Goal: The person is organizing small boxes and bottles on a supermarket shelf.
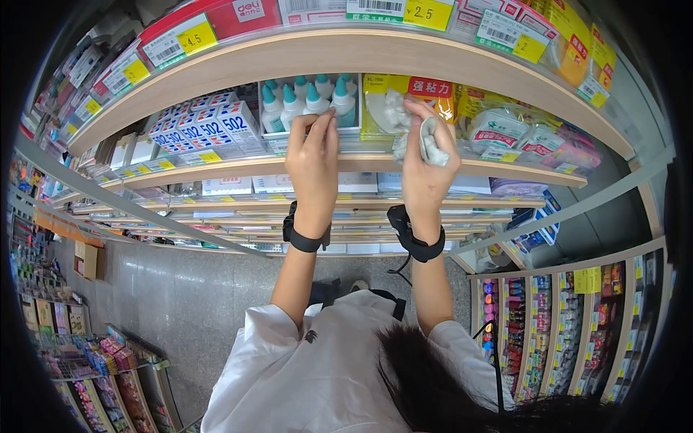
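My left hand (314, 162) is raised to the shelf, its fingers bent and pressed together in front of a white tray (359, 108) of white bottles with teal pointed caps (313, 101). Its fingertips overlap the tray's front; what they pinch, if anything, is hidden. In my right hand (427, 173) is a crumpled greyish-white cloth (432, 148), gripped between thumb and fingers. Part of the cloth (395, 112) also shows left of the fingers, before a yellow package (374, 90) with a red label.
Blue-and-white boxes marked 502 (209, 126) are stacked left of the bottles. Clear-wrapped packs (498, 130) lie to the right. A wooden shelf edge (346, 54) with price tags curves above. Lower shelves, a grey floor (195, 289) and a rack of small goods (563, 325) surround me.
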Demonstrator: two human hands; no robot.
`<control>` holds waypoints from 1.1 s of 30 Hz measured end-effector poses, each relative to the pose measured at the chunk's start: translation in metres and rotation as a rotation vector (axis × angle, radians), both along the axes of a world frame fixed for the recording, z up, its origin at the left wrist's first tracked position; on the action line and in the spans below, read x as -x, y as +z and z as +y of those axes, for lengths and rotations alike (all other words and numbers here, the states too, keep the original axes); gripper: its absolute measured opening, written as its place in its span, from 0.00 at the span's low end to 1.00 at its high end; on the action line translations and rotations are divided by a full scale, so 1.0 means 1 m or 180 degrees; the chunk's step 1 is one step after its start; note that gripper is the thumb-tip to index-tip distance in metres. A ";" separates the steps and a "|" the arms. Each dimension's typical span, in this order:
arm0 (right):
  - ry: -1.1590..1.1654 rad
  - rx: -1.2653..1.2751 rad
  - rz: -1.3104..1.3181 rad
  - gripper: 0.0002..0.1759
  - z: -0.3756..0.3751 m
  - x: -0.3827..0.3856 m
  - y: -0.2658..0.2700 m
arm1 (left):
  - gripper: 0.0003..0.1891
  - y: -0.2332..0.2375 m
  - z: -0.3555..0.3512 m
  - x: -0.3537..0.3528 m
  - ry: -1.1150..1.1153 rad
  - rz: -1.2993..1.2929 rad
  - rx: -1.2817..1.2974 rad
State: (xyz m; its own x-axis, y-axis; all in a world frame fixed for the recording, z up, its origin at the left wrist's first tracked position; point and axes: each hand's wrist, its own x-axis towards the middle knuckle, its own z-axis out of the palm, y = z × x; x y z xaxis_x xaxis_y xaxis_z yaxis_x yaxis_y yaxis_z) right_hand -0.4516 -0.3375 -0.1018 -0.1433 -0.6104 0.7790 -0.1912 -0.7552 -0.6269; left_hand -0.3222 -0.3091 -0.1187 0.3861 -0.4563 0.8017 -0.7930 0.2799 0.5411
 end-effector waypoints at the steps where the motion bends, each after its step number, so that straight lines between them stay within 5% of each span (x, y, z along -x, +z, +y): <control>1: -0.0186 0.0146 0.0165 0.18 0.003 0.002 0.005 | 0.08 0.000 0.000 0.000 0.0007 0.0004 0.0050; 6: -0.0560 0.0462 0.0560 0.23 0.010 0.006 0.012 | 0.11 0.003 0.007 -0.004 0.0164 0.0088 0.0321; 11: 0.0698 0.0042 0.0473 0.25 0.014 -0.015 0.025 | 0.11 0.007 0.009 -0.021 0.0635 -0.0351 0.0401; 19: 0.0347 -0.0621 0.1744 0.18 0.003 -0.062 0.045 | 0.16 0.003 0.009 -0.022 0.0916 -0.0698 -0.0321; 33: 0.0389 -0.0412 0.1511 0.17 -0.010 -0.063 0.030 | 0.16 0.001 0.008 -0.025 0.0740 -0.0538 -0.0293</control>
State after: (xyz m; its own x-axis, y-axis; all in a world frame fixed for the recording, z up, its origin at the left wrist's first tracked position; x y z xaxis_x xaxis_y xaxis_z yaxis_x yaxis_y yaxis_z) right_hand -0.3884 -0.3478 -0.0713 0.2869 -0.6964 0.6578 -0.3929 -0.7118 -0.5822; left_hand -0.2976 -0.3013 -0.1174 0.3534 -0.4449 0.8229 -0.9110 0.0361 0.4108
